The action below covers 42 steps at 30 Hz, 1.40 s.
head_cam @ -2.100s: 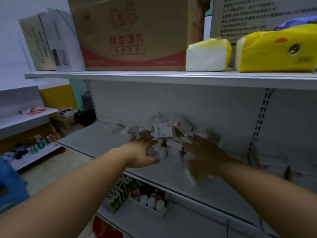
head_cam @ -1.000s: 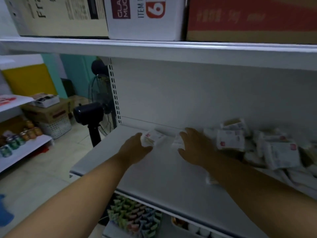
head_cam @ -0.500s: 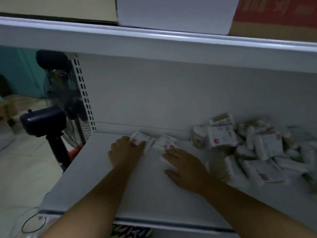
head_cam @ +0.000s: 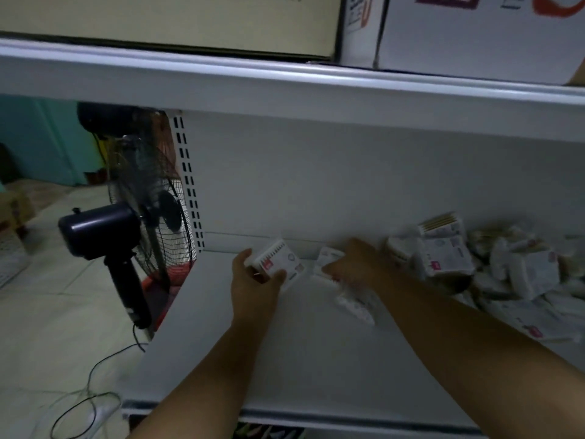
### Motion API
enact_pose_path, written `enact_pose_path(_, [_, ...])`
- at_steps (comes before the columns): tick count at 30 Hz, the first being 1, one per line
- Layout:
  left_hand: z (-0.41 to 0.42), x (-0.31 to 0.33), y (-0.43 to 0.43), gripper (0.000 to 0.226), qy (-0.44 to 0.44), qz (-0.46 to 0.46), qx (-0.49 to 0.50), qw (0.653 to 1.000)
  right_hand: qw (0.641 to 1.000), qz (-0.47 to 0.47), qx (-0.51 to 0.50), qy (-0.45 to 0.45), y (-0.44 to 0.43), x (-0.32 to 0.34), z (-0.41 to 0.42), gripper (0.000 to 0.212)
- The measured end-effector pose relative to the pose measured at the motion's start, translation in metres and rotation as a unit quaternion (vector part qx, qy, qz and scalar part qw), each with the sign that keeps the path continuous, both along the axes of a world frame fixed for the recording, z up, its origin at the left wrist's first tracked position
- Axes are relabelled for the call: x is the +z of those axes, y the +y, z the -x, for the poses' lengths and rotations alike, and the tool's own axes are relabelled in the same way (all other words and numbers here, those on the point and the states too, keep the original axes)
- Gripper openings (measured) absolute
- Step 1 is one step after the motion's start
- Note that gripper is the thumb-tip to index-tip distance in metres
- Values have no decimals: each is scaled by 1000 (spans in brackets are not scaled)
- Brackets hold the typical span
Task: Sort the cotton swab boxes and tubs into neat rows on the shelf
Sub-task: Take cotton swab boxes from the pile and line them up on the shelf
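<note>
**Location.** The cotton swab boxes lie on the middle shelf [head_cam: 285, 359]. Most are in an unsorted pile [head_cam: 519, 274] at the far right. The left half of the shelf carries only the items being handled.

**Grip state.** The left grip [head_cam: 253, 280] pinches one held box [head_cam: 280, 263] between thumb and fingers, tilted, at the far left near the back panel. The right grip [head_cam: 359, 263] reaches onto a second box [head_cam: 327, 256] just beside it. Motion blur hides whether those fingers pinch it or only touch it.

**Handling.** The boxes are judged light, thin-walled and smooth. Firm squeezing is likely to dent the faces. Hold each box across its two narrow sides and set it down flat, with its edge against the neighbouring box. Packs in the pile may slide when one is pulled free.

**Count.**
- Held box: one.
- Second box, at the right fingertips: one.
- Loose pack [head_cam: 356, 304] under the right forearm: one.
- Pile: more than ten. No exact count is possible.
- Tubs: none can be told apart.
</note>
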State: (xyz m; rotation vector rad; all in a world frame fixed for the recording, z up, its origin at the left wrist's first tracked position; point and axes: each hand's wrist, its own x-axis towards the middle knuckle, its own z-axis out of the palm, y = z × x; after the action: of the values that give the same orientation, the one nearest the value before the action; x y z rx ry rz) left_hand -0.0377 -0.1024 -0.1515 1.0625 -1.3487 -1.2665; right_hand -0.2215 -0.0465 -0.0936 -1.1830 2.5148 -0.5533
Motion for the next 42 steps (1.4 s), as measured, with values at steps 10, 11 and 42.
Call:
enact_pose_path(10, [-30, 13, -7, 22, 85, -63, -128, 986, 760, 407, -149, -484, 50, 30, -40, 16])
enact_pose_path(11, [-33, 17, -7, 22, 116, -90, -170, 974, 741, 418, -149, -505, 66, 27, -40, 16])
enact_pose_path(42, [326, 85, 496, 31, 71, -168, -570, 801, 600, 624, -333, -373, 626, 31, 165, 15])
